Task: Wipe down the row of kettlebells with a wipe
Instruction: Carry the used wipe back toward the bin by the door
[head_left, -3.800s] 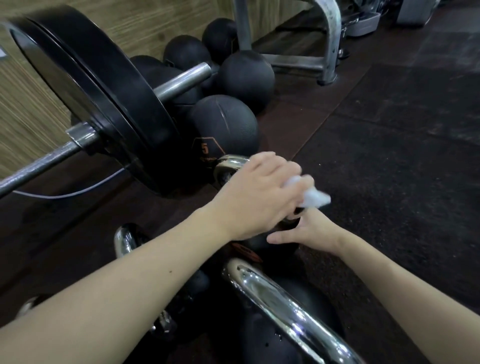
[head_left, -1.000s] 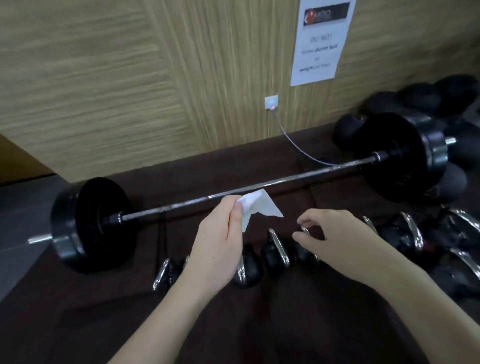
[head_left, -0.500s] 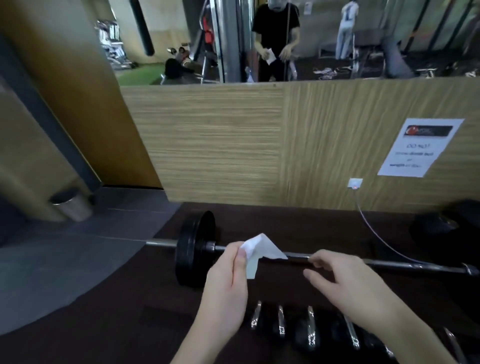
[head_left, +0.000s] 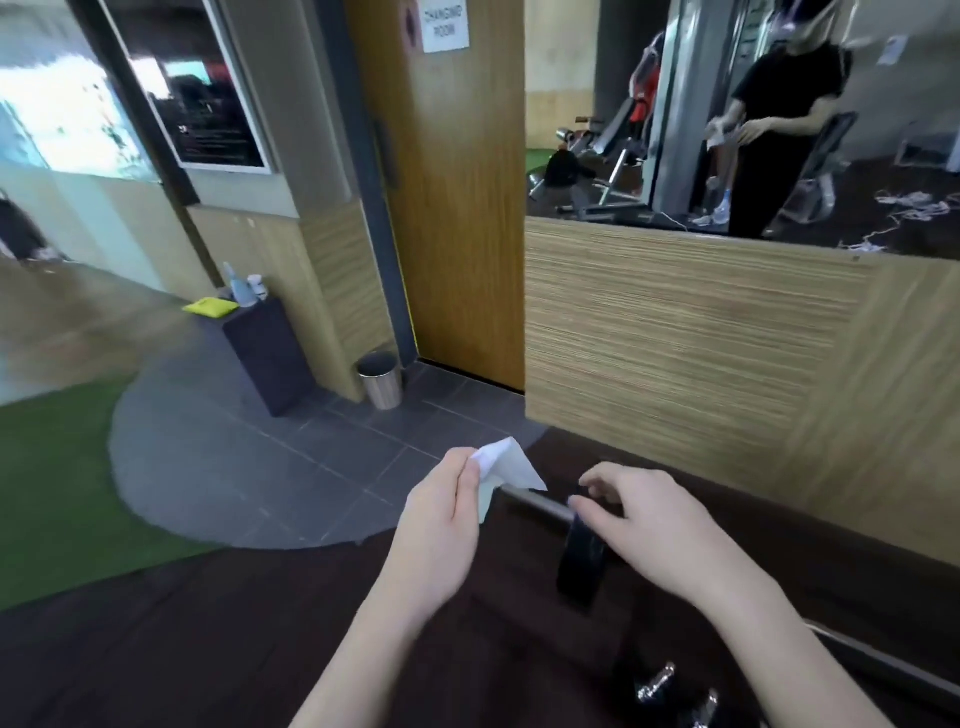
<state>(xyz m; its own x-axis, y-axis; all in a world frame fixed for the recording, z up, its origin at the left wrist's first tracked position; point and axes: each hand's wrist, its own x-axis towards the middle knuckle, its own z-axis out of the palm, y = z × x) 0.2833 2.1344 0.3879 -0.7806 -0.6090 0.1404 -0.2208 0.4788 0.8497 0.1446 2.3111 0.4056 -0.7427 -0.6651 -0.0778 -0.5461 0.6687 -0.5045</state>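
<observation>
My left hand pinches a crumpled white wipe between thumb and fingers, held up in the air over the dark floor mat. My right hand hovers to its right with fingers loosely curled and nothing in it. Only the chrome handles of two kettlebells show at the bottom edge, below and right of both hands; the rest of the row is out of frame.
A barbell with a black plate lies on the mat in front of a wood-panel wall. A metal bin and a dark cabinet stand by a wooden door. Green turf lies at left. A mirror above the wall reflects a person.
The view has lifted and swung left, away from the kettlebells toward the door and bin. Both hands keep their pose, the left still pinching the wipe.
</observation>
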